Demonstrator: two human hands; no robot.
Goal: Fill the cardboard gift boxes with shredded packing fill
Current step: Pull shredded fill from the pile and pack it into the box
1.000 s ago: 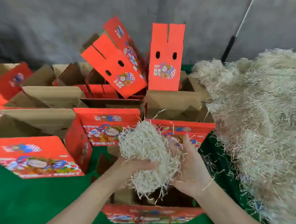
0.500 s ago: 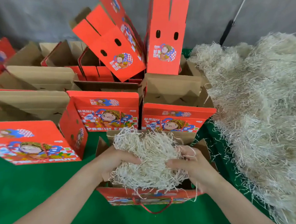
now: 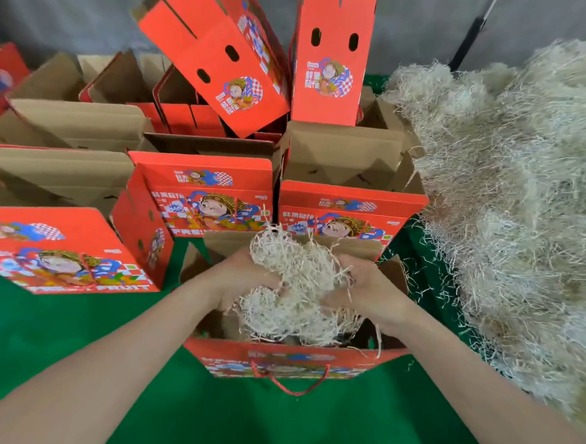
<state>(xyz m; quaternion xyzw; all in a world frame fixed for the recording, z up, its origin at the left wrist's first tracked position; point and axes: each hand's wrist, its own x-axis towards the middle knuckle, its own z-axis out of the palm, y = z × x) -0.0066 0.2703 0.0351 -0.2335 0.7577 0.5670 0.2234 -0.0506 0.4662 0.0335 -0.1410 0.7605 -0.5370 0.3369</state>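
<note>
An open red gift box (image 3: 293, 359) with a red cord handle stands on the green cloth right in front of me. A wad of pale shredded fill (image 3: 295, 290) sits in its mouth, partly inside. My left hand (image 3: 240, 276) grips the wad from the left, and my right hand (image 3: 367, 286) grips it from the right, fingers curled into the strands. The box's floor is hidden under the fill.
A big heap of shredded fill (image 3: 516, 191) covers the right side. Several open red boxes (image 3: 208, 199) stand behind and to the left, two tall ones (image 3: 333, 54) upright at the back. Green cloth (image 3: 51, 339) shows at the near left.
Both hands have brought the wad down from above the box into its opening. The view has tilted and moved closer to the box.
</note>
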